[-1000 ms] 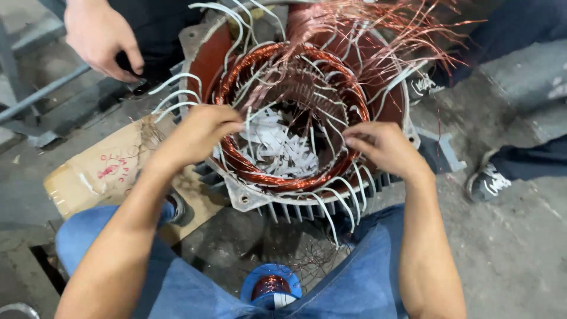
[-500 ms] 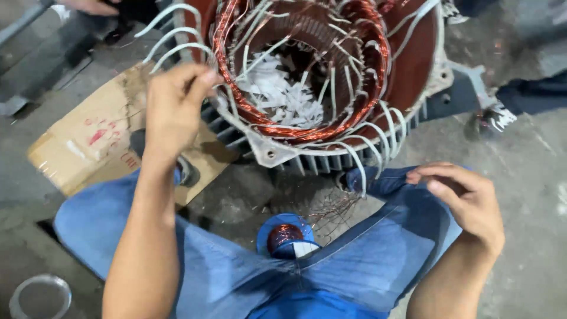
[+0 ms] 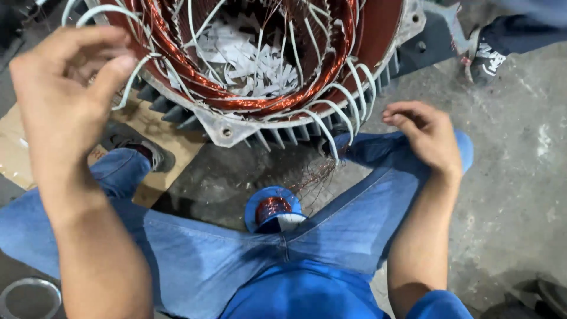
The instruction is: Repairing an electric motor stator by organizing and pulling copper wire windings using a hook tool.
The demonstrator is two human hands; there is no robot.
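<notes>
Copper wire (image 3: 195, 82) sits in the big motor (image 3: 236, 127) on the floor, thin and easy to bend. Left hand (image 3: 65, 88) pinches a soft white tube (image 3: 133, 80) at the rim. Right hand (image 3: 428, 139) hangs open, holding nothing.

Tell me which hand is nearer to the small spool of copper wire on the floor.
Right. The right hand hangs above and right of the spool; the left hand is farther, up by the stator.

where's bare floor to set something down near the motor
Bare concrete floor lies right of the right hand, below a shoe. A smaller patch sits between the stator housing and the wire spool. The cardboard side by the left hand is crowded.
</notes>
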